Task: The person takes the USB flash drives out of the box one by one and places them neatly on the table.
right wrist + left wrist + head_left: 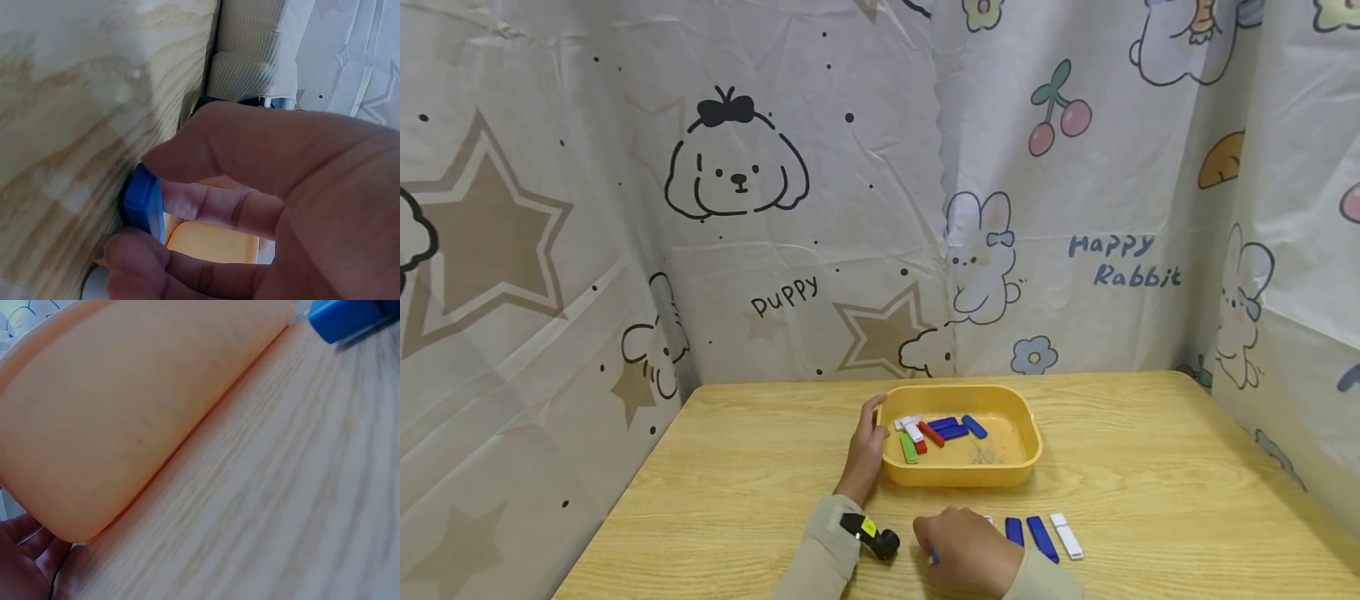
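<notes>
Our L hand (pixel 863 454) grips the tray (pixel 958 477) at its left end, mid-table, thumb at the rim, fingers on the outer wall. Our R hand (pixel 970 548), just near of the tray, pinches a blue pc (pixel 142 203) btw thumb & fingers, low at the table (pixel 760 458); can't tell if they touch. Right of that hand we've 2 loose blue pcs (pixel 1042 538) side by side, then a white pc (pixel 1066 536); a pale pc (pixel 988 518) is mostly hidden behind the hand. In the tray, left side: white pcs (pixel 913 431), red pcs (pixel 931 433), a green pc (pixel 908 448); 3 blue ones (pixel 974 426) lie further right. Patterned curtain (pixel 850 208) on far side.
</notes>
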